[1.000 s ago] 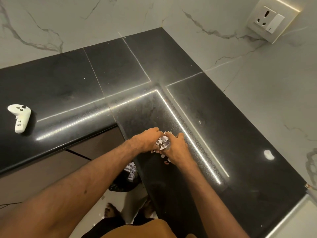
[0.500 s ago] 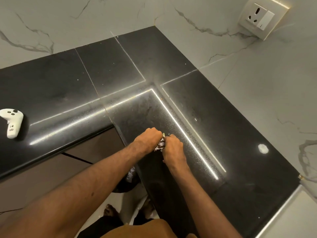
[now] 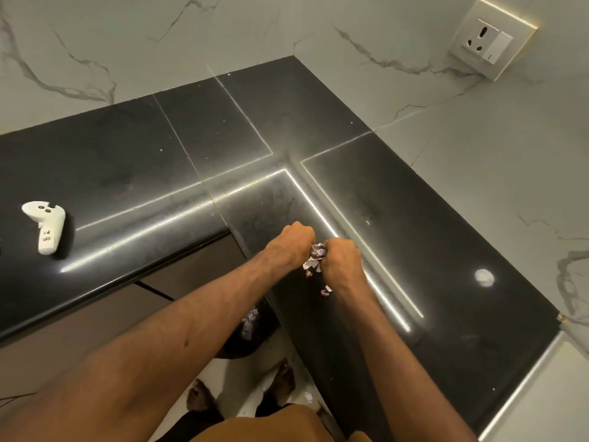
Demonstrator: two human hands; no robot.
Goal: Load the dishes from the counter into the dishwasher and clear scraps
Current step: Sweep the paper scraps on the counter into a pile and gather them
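Scraps (image 3: 315,254) sat bunched between my left grip (image 3: 291,242) and right grip (image 3: 341,258), both pressed shut; I judged cupping beneath prevents spills.

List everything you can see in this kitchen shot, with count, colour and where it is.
Counter: one, black, L-shaped, along both walls.
Controller: one, white, far left on the counter.
Scraps: one bunch, white and purplish, between the hands; a few bits at the counter edge.
Bin: one, black, on the floor below the counter, with scraps inside.
Wall socket: one, cream, upper right wall.
Walls: two, white marble with grey veins.
Left hand: one, closed around the scraps.
Right hand: one, closed around the scraps.
Feet: two, bare, on the floor.
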